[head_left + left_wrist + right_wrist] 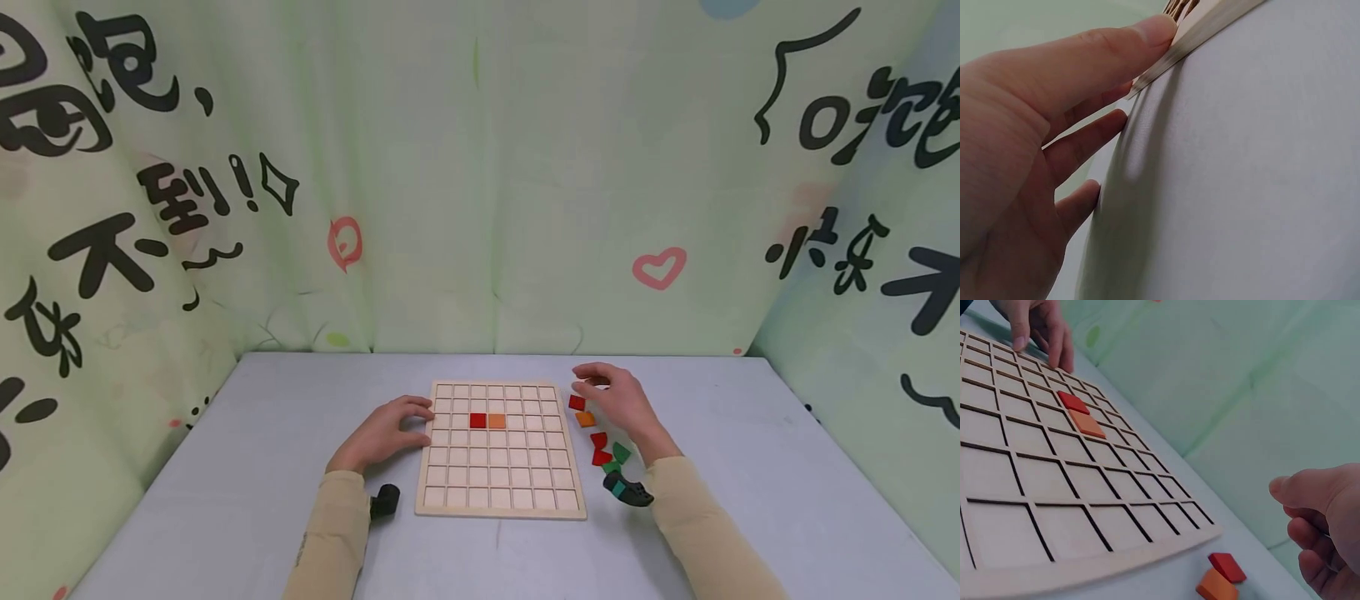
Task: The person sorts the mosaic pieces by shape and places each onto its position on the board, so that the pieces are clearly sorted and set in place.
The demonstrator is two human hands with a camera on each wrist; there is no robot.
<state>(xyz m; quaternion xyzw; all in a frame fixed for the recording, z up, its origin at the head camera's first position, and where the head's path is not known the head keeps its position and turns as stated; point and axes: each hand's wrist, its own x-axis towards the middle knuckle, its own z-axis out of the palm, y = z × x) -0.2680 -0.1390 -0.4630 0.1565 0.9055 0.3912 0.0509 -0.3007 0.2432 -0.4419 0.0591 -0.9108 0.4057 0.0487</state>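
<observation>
A pale wooden grid board [489,457] lies on the table, with a red square tile [477,421] and an orange square tile [497,422] side by side in its upper cells. My left hand [390,431] rests at the board's left edge, its thumb and fingers touching the frame. Beyond the right edge, my right hand [617,402] hovers by a loose red tile [577,402] and a loose orange tile [585,419]. Its thumb and forefinger stand apart in the head view; no tile shows between them. The other fingers are bent loosely in the right wrist view.
Below the right hand lie more loose pieces: red ones [602,457] and green ones [621,452], partly beside a black wrist camera [628,490]. Another black camera [386,500] sits at the left wrist. A printed curtain [555,208] closes off the white table [300,379] behind.
</observation>
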